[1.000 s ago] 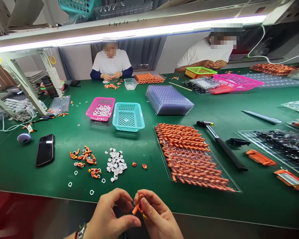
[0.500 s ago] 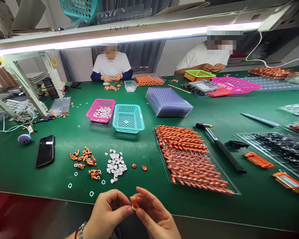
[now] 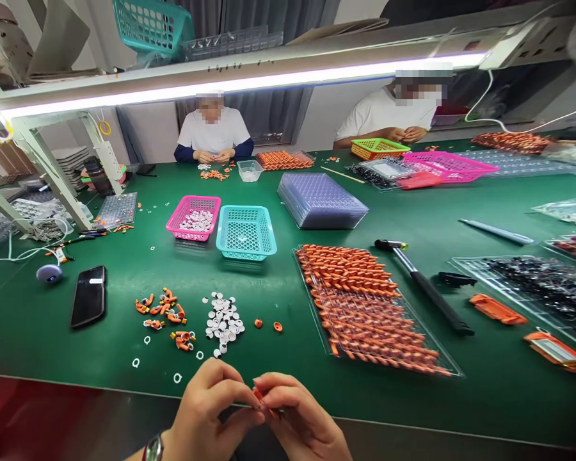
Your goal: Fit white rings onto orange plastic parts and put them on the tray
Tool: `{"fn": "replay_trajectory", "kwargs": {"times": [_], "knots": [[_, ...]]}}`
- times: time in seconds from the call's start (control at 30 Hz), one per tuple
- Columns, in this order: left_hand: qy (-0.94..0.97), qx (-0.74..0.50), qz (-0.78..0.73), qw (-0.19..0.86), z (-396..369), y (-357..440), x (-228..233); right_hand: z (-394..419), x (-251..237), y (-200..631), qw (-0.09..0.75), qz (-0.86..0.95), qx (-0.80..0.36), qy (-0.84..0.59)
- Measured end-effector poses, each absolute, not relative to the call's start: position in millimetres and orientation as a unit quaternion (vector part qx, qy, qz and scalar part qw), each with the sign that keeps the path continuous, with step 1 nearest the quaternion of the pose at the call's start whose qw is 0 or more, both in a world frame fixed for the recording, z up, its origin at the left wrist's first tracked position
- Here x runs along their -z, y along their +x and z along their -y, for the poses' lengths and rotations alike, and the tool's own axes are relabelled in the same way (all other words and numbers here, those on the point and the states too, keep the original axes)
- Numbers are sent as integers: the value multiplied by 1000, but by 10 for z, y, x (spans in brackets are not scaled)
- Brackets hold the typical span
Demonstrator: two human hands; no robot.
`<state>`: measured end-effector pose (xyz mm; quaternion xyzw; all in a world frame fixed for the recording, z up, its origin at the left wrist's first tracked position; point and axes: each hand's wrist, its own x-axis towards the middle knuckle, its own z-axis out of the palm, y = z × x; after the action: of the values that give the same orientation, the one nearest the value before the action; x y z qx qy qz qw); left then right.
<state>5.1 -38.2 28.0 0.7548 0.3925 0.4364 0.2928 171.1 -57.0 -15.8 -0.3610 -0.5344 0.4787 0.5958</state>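
Both hands pinch one orange piece — pink basket holds white rings.

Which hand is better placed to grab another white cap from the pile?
Left, probably. The left hand sits just below the white cap pile, while the right hand lies further right; both pinch the small orange part.

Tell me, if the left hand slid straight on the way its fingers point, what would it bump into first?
The left hand points rightward at the right hand, fingertips already meeting around a small orange part. So it meets that part and the other hand's fingers first.
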Motion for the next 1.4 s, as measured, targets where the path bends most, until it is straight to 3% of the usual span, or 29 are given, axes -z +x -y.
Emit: {"fn": "replay_trajectory", "kwargs": {"times": [0.3, 0.63, 0.87, 1.23, 1.4], "knots": [[639, -405, -440, 483, 396, 38, -345, 570, 119, 1769, 587, 604, -384, -379], [757, -431, -397, 288, 406, 28, -344, 553, 95, 1778, 562, 641, -383, -356], [779, -381, -412, 278, 348, 5, -389, 586, 187, 1807, 504, 658, -382, -409], [660, -295, -483, 494, 208, -6, -538, 536, 44, 1823, 518, 685, -357, -368], [580, -244, -438, 642, 119, -33, -522, 496, 24, 1830, 509, 711, -343, -343]]}}
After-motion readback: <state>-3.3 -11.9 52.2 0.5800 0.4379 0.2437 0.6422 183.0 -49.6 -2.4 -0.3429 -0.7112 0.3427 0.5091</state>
